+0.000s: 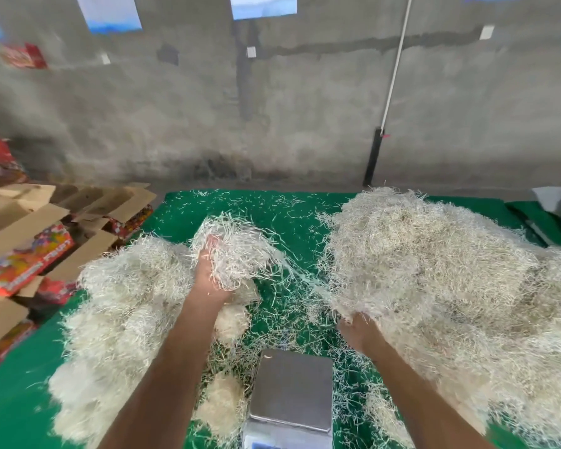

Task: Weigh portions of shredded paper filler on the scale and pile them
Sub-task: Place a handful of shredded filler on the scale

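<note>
Gripping a clump of shredded paper (237, 251), the left hand (209, 273) curls its fingers; right hand (358, 330) fingers, buried in the big pile (434, 270), cannot be judged.

One scale (293, 388), two hands — left hand (212, 277), right hand (358, 332).

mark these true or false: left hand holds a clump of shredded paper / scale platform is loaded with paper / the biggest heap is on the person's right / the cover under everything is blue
1. The left hand holds a clump of shredded paper: true.
2. The scale platform is loaded with paper: false, its metal top is bare.
3. The biggest heap lies on the person's right: true; the right hand reaches into its edge.
4. The cover is blue: false, it is green.
</note>
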Motion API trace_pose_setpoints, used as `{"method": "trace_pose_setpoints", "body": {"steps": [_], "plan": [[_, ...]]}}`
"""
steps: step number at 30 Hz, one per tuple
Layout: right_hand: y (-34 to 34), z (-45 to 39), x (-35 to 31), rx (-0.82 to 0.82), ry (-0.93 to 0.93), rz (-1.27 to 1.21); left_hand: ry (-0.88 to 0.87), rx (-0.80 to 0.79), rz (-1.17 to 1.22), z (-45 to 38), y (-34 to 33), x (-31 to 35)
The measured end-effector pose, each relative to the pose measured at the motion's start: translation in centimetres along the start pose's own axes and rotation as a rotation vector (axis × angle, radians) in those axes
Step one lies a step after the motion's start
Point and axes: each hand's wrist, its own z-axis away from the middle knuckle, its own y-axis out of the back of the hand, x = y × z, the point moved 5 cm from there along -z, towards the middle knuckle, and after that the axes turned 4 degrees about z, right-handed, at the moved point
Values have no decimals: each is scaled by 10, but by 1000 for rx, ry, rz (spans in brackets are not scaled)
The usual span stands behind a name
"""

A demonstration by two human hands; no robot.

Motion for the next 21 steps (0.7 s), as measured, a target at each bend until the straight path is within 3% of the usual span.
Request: {"method": "trace_pose_setpoints", "body": {"steps": [2,4,6,8,11,13,15,18,21], "plan": [[-4,8,1,19,-15,39,4,44,152,-1,25,2],[-12,17,6,11,-32,111,-43,76,139,0,42,17],[-19,27,8,10,-25,172,-74,11,-34,0,51,30],[-26,29,8,-5,6,260,-172,-154,-130,14,35,50],[-33,41,-23,22,42,278,-106,-387,-322,37,4,61],[-30,53,-56,104,90,338,-132,-418,-429,39,-4,56],[-23,65,-90,245,198,355,-120,-344,-436,32,-1,53],[-25,87,-134,288,453,56,-114,-465,-251,28,0,55],[-35,102,-157,208,518,-219,-135,-527,-284,21,4,61]]}}
